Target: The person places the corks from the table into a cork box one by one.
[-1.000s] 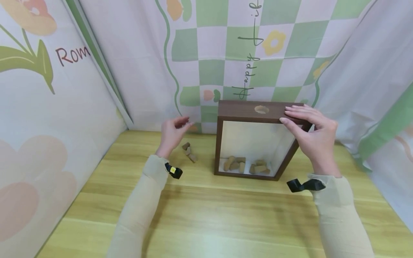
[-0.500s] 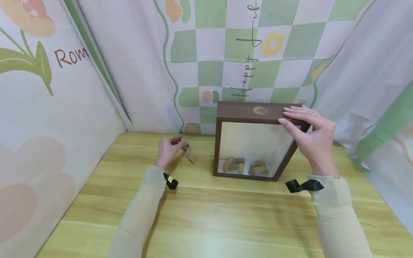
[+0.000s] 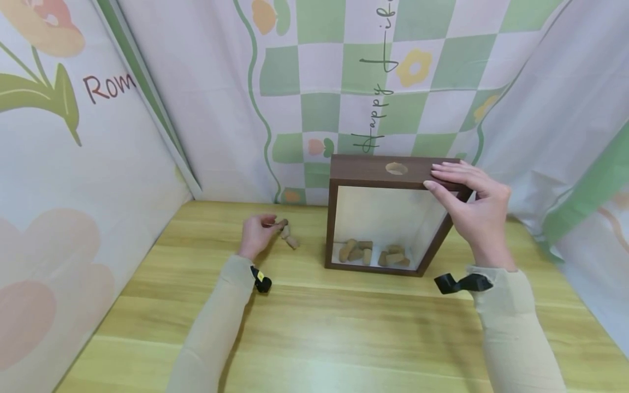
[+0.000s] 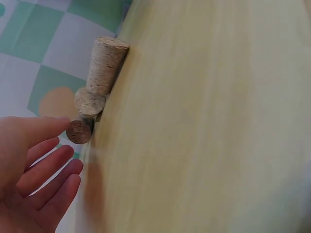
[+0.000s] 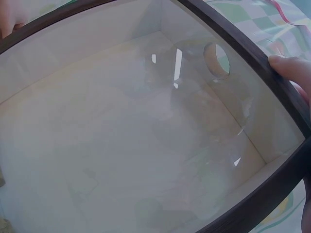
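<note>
My left hand (image 3: 256,234) reaches down at the left of the table to three small corks. In the left wrist view the dark cork (image 4: 79,132) lies at the tip of my thumb, the other fingers spread loosely below it. A pale cork (image 4: 90,102) and a longer tapered cork (image 4: 104,65) stretch away in a row beyond. My right hand (image 3: 476,202) grips the top right corner of a brown wooden shadow box (image 3: 361,166), thumb on the front edge and fingers over the top. Several corks (image 3: 349,250) lie inside behind its clear front.
A round hole (image 3: 396,168) opens in the box's top. The box stands upright on the wood-grain table (image 3: 334,333), near its back edge. Behind hangs a green-and-white checked curtain (image 3: 321,112), with a printed white curtain (image 3: 54,180) on the left.
My left hand has come down and slightly towards me, to the dark cork. The right hand keeps its hold on the box, and the corks look unmoved.
</note>
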